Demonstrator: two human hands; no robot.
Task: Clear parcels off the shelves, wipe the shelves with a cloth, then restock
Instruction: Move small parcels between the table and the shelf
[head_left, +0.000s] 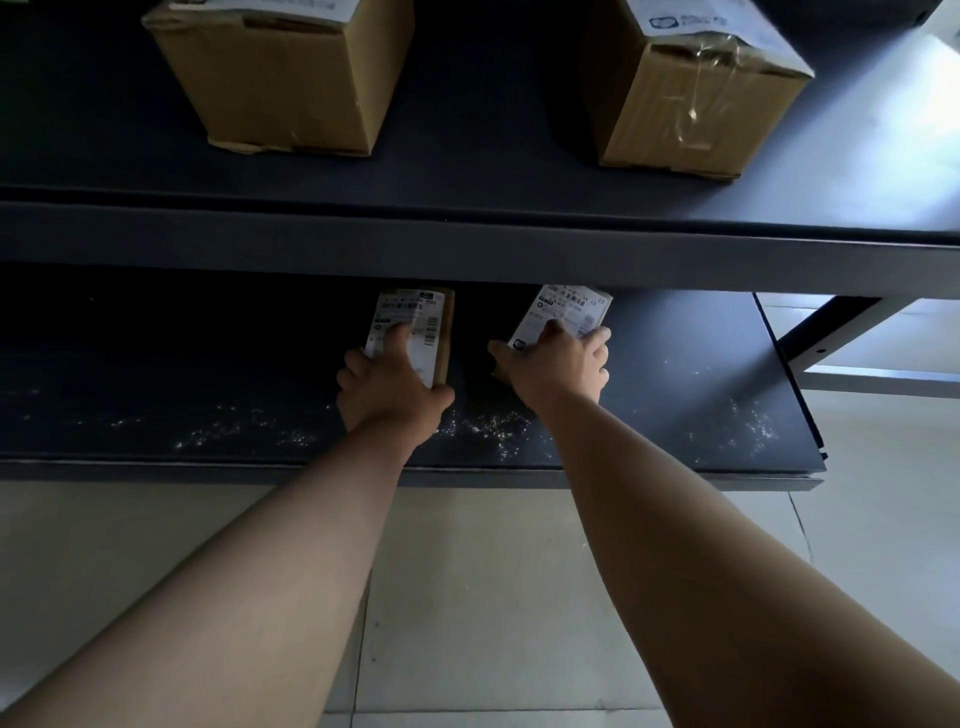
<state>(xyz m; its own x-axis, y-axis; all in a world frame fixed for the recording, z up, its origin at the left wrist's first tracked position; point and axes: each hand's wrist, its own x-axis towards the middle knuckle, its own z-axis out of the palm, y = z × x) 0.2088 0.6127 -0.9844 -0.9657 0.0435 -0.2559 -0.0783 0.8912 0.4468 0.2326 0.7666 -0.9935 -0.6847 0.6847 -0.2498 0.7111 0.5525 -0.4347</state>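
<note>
**Two small parcels, one in each hand**

I have a small box in each hand, down on the lower shelf. My left hand grips the near end of the left small parcel, with my thumb on its white label and my fingers curled round the side. My right hand holds the right small parcel the same way, fingers over the top. The far ends of both parcels sit under the edge of the upper shelf, so I cannot see all of them.

I think these boxes are light, because each one fits in one hand. They look like stiff cardboard, so they should not bend. The paper label may be a bit slippery, so it is best to squeeze the sides, not only the top.

Both my arms reach straight out and down, side by side, with the hands near each other but not touching.

The lower shelf has white specks on it near the front. Two big boxes stand on the upper shelf.
</note>
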